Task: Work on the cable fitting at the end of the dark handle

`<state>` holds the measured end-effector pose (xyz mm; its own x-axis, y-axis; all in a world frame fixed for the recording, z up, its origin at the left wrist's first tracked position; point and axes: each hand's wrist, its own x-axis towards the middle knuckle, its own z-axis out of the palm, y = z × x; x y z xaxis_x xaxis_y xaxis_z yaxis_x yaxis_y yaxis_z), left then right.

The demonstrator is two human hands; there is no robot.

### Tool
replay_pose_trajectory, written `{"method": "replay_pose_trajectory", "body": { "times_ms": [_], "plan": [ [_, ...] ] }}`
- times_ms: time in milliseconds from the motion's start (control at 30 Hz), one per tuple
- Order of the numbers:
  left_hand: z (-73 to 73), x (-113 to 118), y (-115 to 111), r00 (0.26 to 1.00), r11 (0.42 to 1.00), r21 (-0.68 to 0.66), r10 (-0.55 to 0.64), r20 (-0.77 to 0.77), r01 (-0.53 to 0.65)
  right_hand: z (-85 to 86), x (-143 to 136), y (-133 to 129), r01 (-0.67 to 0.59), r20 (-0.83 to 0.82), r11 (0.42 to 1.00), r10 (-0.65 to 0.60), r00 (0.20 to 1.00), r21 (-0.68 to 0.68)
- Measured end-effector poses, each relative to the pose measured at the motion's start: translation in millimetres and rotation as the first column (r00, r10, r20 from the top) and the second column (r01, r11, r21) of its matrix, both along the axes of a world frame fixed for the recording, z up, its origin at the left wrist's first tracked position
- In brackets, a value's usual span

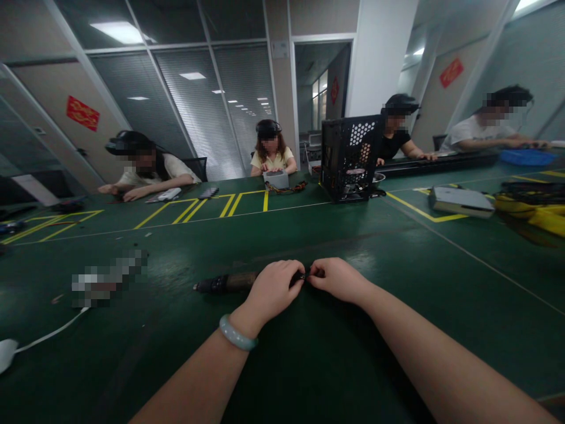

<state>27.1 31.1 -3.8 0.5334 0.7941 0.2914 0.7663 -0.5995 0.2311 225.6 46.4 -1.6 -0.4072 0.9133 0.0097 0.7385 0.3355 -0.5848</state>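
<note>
Item: one dark cylindrical tool (pixel 241 282), lying on the green tabletop (pixel 309 365). Long axis: roughly nine to three o'clock, narrow tip at nine, rear end under the fingers. Nearer hand: the left hand (pixel 272 288), laid over the rear portion, thumb and fingers curled around it; the exposed barrel extends from this grip toward nine. Right hand (pixel 338 280): at three o'clock from the left, fingertips drawn together just beside the rear end; whether they clamp anything cannot be told. Bracelet (pixel 237 333): one, pale green, left wrist.
</note>
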Motion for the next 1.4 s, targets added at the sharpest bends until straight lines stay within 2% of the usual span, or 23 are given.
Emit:
{"method": "replay_pose_trajectory", "body": {
  "times_ms": [267,467,967,1400],
  "plan": [
    [0.7,0.0,0.0,1.0,1.0,-0.014,-0.011,-0.004,0.011,0.2,0.1,0.0,-0.005,0.001,1.0,0.005,1.0,-0.007],
    [-1.2,0.0,0.5,0.999,1.0,0.004,-0.027,0.023,0.027,-4.0,0.6,1.5,-0.003,-0.002,0.999,0.003,1.0,0.042],
    [0.2,0.4,0.1,1.0,1.0,-0.002,-0.018,-0.002,0.018,-0.3,-0.1,0.1,0.002,-0.003,1.0,-0.002,1.0,-0.002],
    [-1.4,0.9,2.3,0.999,0.999,0.002,-0.035,0.002,0.034,-2.5,0.3,0.9,-0.004,0.005,0.999,0.004,1.0,0.033]
  ]
}}
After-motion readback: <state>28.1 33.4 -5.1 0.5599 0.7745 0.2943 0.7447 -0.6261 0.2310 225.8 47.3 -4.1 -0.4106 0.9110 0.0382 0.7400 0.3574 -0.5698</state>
